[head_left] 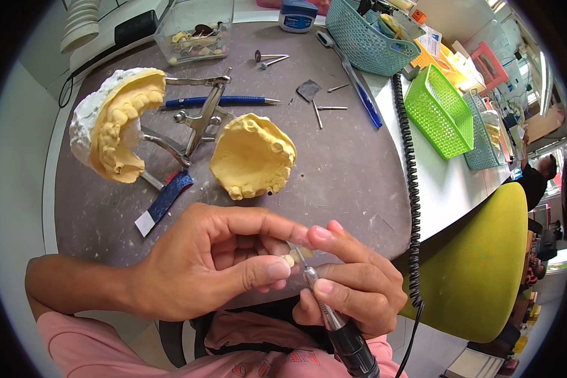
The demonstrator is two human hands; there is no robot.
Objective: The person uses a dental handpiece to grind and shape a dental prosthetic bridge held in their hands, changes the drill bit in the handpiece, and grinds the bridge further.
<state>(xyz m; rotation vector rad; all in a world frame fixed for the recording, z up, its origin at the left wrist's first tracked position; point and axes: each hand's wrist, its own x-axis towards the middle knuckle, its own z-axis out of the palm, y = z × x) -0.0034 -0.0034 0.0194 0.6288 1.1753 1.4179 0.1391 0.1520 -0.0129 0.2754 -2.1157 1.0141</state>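
My left hand pinches a small tooth-coloured dental bridge between thumb and fingers, low over the front of the mat. Wrapped around a black and silver rotary handpiece, my right hand points its thin bur up at the bridge. Bur and bridge meet or nearly meet; fingertips partly cover the spot. Beyond my hands lies a loose yellow plaster dental model. Left of it, another yellow model with white plaster is fixed to a metal articulator.
Around the models lie a blue pencil, a blue strip, loose burs and a toothbrush. A clear box, teal basket and green basket stand behind. A coiled black cord runs down beside a green chair.
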